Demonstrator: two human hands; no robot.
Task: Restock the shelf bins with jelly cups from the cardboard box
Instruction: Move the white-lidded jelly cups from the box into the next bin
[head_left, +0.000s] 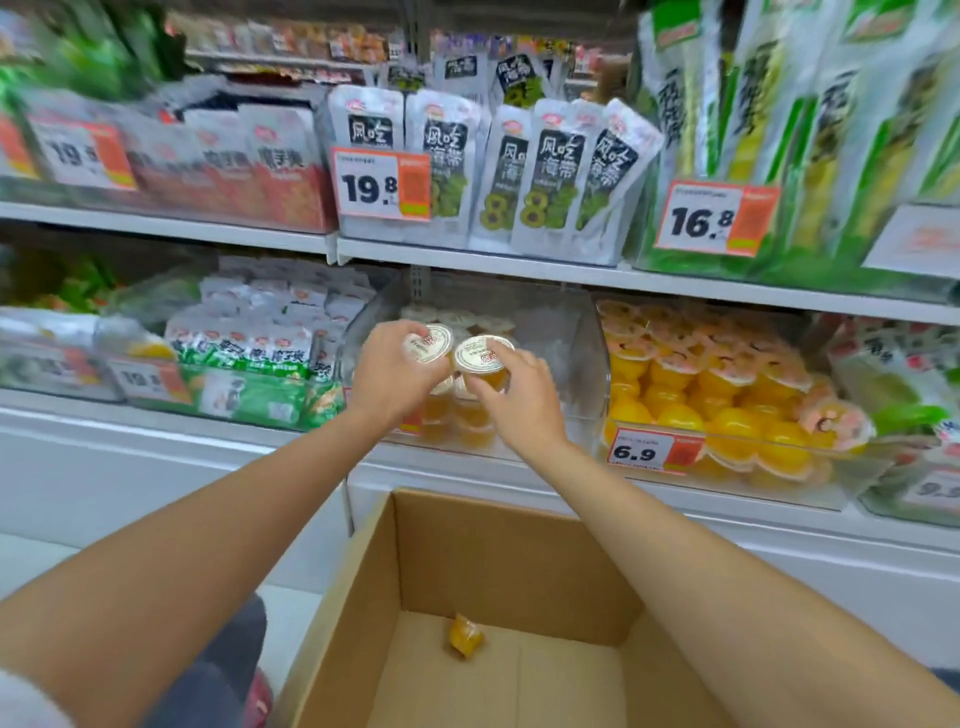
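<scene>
1. Your left hand (393, 371) is up at the lower shelf, fingers curled round a small orange jelly cup with a white foil lid (430, 343). The lid is tipped toward you.
2. Your right hand (519, 400) grips a second orange jelly cup with a white printed lid (483, 358), thumb and fingers wrapped round its sides. The two cups sit side by side, nearly touching.
3. Both cups hang over the clear plastic shelf bin (582, 353), where a few more orange cups (467, 421) lie at the front, just under your hands.
4. Next door on the right, a heap of orange jelly cups with pink-printed lids (727, 384) fills the neighbouring bin, above an orange-and-white price tag reading 6.9 (652, 452).
5. Down below, the open brown cardboard box (493, 551) sits between your forearms — one small orange jelly piece (464, 635) lies on its floor.
</scene>
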